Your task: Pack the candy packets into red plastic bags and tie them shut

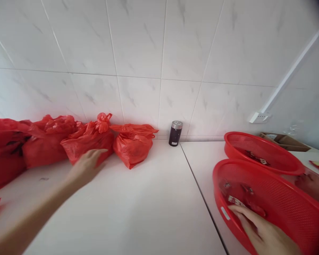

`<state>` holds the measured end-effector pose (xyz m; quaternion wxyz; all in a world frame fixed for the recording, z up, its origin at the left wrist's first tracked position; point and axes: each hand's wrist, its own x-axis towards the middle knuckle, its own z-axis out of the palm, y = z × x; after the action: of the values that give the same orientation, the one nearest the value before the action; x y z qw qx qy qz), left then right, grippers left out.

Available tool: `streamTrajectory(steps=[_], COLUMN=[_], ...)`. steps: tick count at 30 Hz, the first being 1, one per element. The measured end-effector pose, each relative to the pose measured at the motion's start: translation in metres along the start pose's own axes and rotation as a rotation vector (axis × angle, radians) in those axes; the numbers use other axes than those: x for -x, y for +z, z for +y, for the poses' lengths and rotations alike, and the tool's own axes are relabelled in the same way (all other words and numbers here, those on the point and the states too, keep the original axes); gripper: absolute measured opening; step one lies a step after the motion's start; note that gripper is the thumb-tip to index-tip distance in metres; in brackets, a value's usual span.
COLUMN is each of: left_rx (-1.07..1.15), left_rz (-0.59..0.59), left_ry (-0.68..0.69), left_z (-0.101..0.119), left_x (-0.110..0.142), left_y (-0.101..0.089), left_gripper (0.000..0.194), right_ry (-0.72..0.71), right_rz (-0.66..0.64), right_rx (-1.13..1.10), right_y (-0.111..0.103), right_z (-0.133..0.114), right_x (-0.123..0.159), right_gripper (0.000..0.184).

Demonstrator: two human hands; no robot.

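My left hand (86,165) stretches out over the white table, fingers spread and open, its tips at the front of a tied red plastic bag (89,141). More red bags lie in the same row: one to its right (133,143) and others to its left (46,138). My right hand (260,230) rests inside the near red mesh basket (287,209), fingers extended beside several small wrapped items (236,200). I cannot see anything gripped in it.
A second red mesh basket (263,150) sits behind the first, with small packets in it. A small dark jar with a silver lid (175,133) stands against the tiled wall. A cardboard box (284,141) lies at the far right. The table (149,198) has a seam down its middle.
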<state>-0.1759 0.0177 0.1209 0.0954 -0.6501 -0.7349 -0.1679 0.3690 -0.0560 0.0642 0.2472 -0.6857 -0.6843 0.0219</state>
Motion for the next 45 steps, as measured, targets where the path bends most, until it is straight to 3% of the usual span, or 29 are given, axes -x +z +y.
streamTrajectory(steps=[2,4,7,11,14,18,20,22,24,26,30,33,35,37,39,42,45], left_rx=[0.016,0.013,0.009,-0.006,-0.02,-0.021,-0.008,0.02,0.062,0.115,0.276,0.452,0.736,1.094,1.295,1.323,1.35], left_rz=[-0.036,-0.027,0.0,-0.007,-0.005,0.013,0.021,0.028,0.052,0.114,0.285,0.329,0.188,-0.083,-0.275,-0.262,-0.222], left_ry=[0.063,0.048,0.017,0.041,0.106,0.206,0.248,0.28,0.284,0.235,0.052,0.014,0.055,0.052,-0.093,-0.388,-0.482], left_z=[0.049,0.089,0.115,0.108,0.097,0.084,0.077,0.07,0.063,0.058,0.068,0.101,0.129,0.151,0.159,0.14,0.106], left_x=[-0.022,-0.039,-0.056,-0.061,-0.049,-0.029,-0.025,-0.027,-0.037,-0.049,-0.063,-0.05,-0.031,-0.007,0.016,0.043,0.061], left_y=[0.031,0.058,0.087,0.106,0.112,0.115,0.117,0.119,0.118,0.114,0.093,0.072,0.061,0.055,0.054,0.057,0.057], left_gripper=[0.054,0.07,0.083,0.063,0.047,0.039,0.037,0.036,0.036,0.039,0.046,0.041,0.046,0.048,0.048,0.048,0.045], right_ry=[0.03,-0.024,-0.09,-0.204,-0.318,-0.363,-0.354,-0.336,-0.302,-0.251,-0.16,-0.155,-0.183,-0.216,-0.202,-0.063,0.067], right_rz=[-0.132,-0.168,-0.182,-0.089,-0.055,-0.112,-0.134,-0.174,-0.185,-0.134,0.015,0.047,-0.01,-0.13,-0.217,-0.155,-0.064], right_rx=[0.031,0.006,-0.027,-0.126,-0.262,-0.27,-0.266,-0.27,-0.29,-0.33,-0.425,-0.589,-0.806,-0.972,-1.036,-1.178,-1.267], right_y=[0.009,0.015,0.017,0.019,0.036,0.086,0.114,0.136,0.145,0.14,0.107,0.088,0.086,0.088,0.089,0.08,0.063], right_z=[-0.03,-0.057,-0.087,-0.126,-0.174,-0.246,-0.27,-0.281,-0.284,-0.28,-0.265,-0.252,-0.244,-0.235,-0.226,-0.21,-0.198], right_x=[-0.017,-0.033,-0.055,-0.094,-0.137,-0.197,-0.218,-0.232,-0.24,-0.242,-0.227,-0.193,-0.164,-0.136,-0.115,-0.098,-0.093], right_gripper=[0.037,0.04,0.039,0.035,0.032,0.043,0.058,0.056,0.032,0.015,0.036,0.043,0.042,0.04,0.038,0.038,0.038])
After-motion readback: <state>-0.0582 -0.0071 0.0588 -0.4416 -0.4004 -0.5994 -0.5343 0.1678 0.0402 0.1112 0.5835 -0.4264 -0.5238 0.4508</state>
